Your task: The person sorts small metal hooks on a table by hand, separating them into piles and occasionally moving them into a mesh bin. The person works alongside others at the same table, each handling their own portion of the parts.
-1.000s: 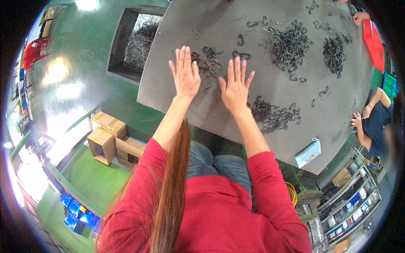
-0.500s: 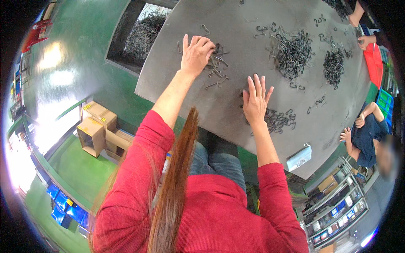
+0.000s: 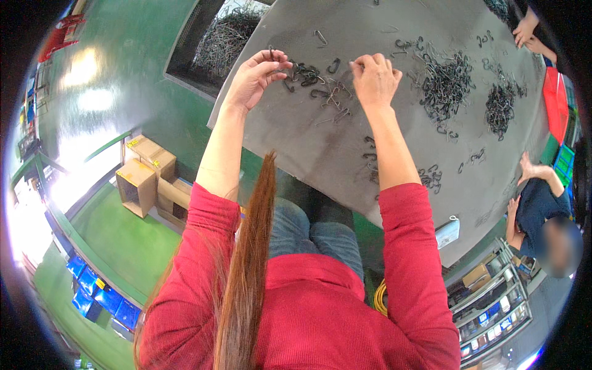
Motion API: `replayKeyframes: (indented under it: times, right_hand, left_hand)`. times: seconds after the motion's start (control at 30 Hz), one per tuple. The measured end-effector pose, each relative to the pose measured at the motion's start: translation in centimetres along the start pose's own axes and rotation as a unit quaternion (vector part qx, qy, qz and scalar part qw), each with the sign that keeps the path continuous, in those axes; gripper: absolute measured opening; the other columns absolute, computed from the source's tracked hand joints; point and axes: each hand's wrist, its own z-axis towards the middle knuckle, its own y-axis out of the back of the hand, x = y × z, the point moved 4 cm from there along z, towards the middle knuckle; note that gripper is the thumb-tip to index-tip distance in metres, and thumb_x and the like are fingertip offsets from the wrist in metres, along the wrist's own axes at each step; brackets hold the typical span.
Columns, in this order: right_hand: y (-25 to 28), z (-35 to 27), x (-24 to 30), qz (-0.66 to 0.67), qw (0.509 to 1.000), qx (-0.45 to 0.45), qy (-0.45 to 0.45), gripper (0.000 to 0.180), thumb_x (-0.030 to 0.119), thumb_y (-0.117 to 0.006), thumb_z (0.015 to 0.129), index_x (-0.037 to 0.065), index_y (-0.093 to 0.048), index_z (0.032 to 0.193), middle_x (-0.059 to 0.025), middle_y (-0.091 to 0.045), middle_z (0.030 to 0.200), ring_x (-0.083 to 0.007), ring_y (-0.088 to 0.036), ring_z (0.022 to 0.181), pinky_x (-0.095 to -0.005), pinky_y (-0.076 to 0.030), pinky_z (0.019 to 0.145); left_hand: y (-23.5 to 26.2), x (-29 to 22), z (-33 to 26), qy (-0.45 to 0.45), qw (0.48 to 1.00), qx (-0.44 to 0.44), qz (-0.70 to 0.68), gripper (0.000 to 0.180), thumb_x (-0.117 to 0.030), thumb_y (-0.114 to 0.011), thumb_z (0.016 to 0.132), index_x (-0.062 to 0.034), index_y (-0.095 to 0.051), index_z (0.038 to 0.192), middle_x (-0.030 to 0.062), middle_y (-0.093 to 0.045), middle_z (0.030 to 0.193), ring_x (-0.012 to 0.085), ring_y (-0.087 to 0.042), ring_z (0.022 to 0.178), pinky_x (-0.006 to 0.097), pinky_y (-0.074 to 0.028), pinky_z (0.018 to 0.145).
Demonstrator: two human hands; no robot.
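Observation:
My left hand is raised at the left part of the grey table, its fingers pinched on a small dark metal hook. Just right of it, several black hooks lie in a loose cluster, with thinner silvery wire hooks beside them. My right hand is closed on the other side of this cluster, back of the hand up; its fingertips are pressed together and what they hold is too small to make out. Under my right forearm, more dark hooks are partly hidden.
Big heaps of hooks lie farther right. A bin of wire hooks stands beyond the table's left edge. A pale blue pouch sits at the near right edge. Co-workers' hands show at the right; cardboard boxes stand on the floor left.
My left hand has turned palm-up and lifted a hook. My right hand, spread flat before, has moved away from the near hooks and closed beside the cluster. Black hooks now show there.

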Motion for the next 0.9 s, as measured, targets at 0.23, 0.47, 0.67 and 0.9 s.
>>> replayKeyframes:
  times: [0.23, 0.47, 0.67, 0.9]
  right_hand:
    - [-2.7, 1.5, 3.7, -0.004, 0.993, 0.095, -0.076, 0.027, 0.035, -0.070, 0.078, 0.011, -0.067, 0.090, -0.0070, -0.062, 0.097, -0.0243, -0.058, 0.097, -0.0444, -0.041, 0.084]
    - [-3.3, 0.2, 2.2, 0.575, 0.753, 0.232, -0.220, 0.019, 0.010, -0.063, 0.077, 0.003, -0.060, 0.095, -0.0046, -0.061, 0.080, -0.0154, -0.060, 0.069, -0.0268, -0.045, 0.059]
    - [-3.8, 0.9, 9.4, 0.162, 0.972, 0.166, -0.037, 0.033, 0.036, -0.073, 0.072, 0.008, -0.065, 0.088, -0.0148, -0.067, 0.091, -0.0311, -0.065, 0.090, -0.0414, -0.051, 0.077]
    - [-2.5, 3.9, 6.5, 0.536, 0.803, 0.234, -0.115, 0.024, 0.024, -0.069, 0.076, 0.002, -0.066, 0.085, -0.0014, -0.064, 0.076, -0.0189, -0.061, 0.072, -0.0324, -0.048, 0.067]
  left_hand:
    - [-0.2, 1.8, -0.4, 0.049, 0.990, -0.089, -0.098, 0.018, -0.024, -0.060, 0.089, -0.0073, -0.061, 0.081, 0.0051, -0.062, 0.085, 0.0163, -0.061, 0.079, 0.026, -0.048, 0.064]
    - [1.3, 1.5, -1.9, 0.038, 0.992, -0.074, -0.090, 0.015, -0.018, -0.061, 0.086, -0.0049, -0.061, 0.080, 0.0062, -0.063, 0.083, 0.0165, -0.060, 0.074, 0.027, -0.046, 0.059]
    - [-1.3, 2.5, -3.2, -0.081, 0.791, -0.234, 0.559, 0.034, -0.026, -0.075, 0.073, -0.0055, -0.060, 0.097, 0.0094, -0.061, 0.086, 0.0246, -0.062, 0.083, 0.036, -0.049, 0.074]
    - [-2.1, 3.5, -2.2, -0.097, 0.793, -0.221, 0.559, 0.020, -0.016, -0.070, 0.077, -0.0058, -0.059, 0.091, 0.0085, -0.061, 0.086, 0.0256, -0.061, 0.081, 0.037, -0.049, 0.072]
